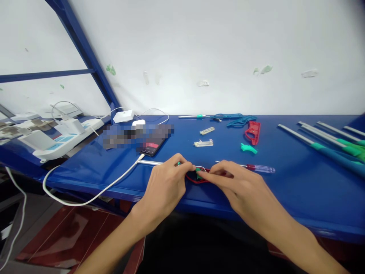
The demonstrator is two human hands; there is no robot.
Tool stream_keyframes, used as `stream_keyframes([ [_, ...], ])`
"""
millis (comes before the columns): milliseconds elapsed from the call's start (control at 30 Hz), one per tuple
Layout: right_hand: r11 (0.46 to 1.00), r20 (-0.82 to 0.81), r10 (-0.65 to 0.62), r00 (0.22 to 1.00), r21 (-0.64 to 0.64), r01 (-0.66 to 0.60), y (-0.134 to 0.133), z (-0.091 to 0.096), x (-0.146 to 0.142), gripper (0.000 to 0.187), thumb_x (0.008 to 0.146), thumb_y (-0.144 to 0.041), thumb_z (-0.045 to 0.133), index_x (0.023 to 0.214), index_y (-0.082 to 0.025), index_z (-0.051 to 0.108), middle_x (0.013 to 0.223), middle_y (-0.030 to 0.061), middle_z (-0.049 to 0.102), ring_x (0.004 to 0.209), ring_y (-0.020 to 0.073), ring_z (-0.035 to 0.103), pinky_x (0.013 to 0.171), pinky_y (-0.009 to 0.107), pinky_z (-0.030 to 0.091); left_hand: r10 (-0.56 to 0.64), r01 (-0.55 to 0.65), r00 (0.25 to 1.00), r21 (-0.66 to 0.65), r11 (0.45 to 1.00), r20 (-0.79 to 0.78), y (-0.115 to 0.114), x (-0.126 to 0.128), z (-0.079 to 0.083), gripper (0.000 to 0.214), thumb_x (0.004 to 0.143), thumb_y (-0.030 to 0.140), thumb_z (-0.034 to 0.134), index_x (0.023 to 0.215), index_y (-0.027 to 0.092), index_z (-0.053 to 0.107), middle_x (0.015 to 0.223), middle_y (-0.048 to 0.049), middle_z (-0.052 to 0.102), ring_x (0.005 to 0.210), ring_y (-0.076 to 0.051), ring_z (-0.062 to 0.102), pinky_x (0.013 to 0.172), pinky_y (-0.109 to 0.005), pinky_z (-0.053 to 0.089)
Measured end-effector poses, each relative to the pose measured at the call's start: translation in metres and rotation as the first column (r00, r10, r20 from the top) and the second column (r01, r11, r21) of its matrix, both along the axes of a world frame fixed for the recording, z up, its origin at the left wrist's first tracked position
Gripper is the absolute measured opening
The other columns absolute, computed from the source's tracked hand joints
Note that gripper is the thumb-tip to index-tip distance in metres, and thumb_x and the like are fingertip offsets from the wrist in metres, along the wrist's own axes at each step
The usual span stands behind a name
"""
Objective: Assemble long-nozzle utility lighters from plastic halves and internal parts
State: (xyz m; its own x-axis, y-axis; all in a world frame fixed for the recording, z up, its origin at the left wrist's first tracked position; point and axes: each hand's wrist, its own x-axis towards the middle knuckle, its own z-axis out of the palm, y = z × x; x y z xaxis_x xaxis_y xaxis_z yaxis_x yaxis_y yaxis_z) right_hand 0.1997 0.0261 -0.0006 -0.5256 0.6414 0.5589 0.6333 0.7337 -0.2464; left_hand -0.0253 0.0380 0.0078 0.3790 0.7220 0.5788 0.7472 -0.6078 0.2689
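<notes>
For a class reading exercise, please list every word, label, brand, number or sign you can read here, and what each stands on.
No text can be read.
Smartphone screen: marks too small and blurred to read.
Screwdriver handle: any lettering is too small to read.
Power strip: no legible marking.

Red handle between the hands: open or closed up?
Looks open: a green piece shows exposed inside the red handle, and a separate red shell lies beyond the right hand. Fingers hide the rest.
</notes>
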Motion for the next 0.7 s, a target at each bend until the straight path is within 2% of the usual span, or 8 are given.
stream_keyframes([
  [233,1.000,-0.004,-0.002,1.000,-0.001,0.002,0.000,0.000,0.000,0.042,0.106,-0.008,0.046,0.135,-0.024,0.073,0.105,0.0073,0.073,0.088,0.0197,0.069,0.071,0.032,0.057,-0.012,0.012,1.000,0.017,1.000,0.017,0.003,0.000,-0.002,0.033,0.099,0.002,0.048,0.098,0.018,0.077,0.093,-0.0037,0.072,0.068,-0.013,0.067,0.059,-0.024,0.050],
  [533,1.000,0.016,-0.006,1.000,-0.014,0.006,0.001,-0.002,0.002,0.047,0.106,-0.008,0.044,0.142,-0.026,0.067,0.105,0.0070,0.071,0.086,0.0185,0.070,0.067,0.030,0.057,-0.068,0.068,0.998,0.003,0.998,0.012,0.002,-0.003,-0.003,0.030,0.102,0.004,0.052,0.106,0.018,0.078,0.099,-0.0040,0.072,0.069,-0.013,0.065,0.059,-0.026,0.048],
  [633,1.000,0.019,0.001,1.000,-0.009,-0.001,0.002,-0.003,0.003,0.047,0.106,-0.008,0.044,0.142,-0.027,0.068,0.106,0.0072,0.072,0.088,0.0189,0.070,0.068,0.030,0.058,-0.078,0.079,0.997,0.010,0.997,-0.014,0.001,-0.008,0.003,0.031,0.102,0.004,0.054,0.108,0.021,0.080,0.103,-0.0037,0.075,0.076,-0.016,0.064,0.063,-0.028,0.051],
  [700,1.000,0.022,0.006,1.000,-0.017,-0.005,0.002,-0.004,0.003,0.047,0.106,-0.008,0.043,0.142,-0.027,0.067,0.107,0.0076,0.073,0.090,0.0189,0.070,0.070,0.030,0.059,-0.049,0.050,0.999,0.064,0.997,-0.025,0.001,-0.012,0.008,0.029,0.102,0.006,0.057,0.112,0.022,0.080,0.105,-0.0043,0.076,0.086,-0.020,0.063,0.070,-0.031,0.054],
])
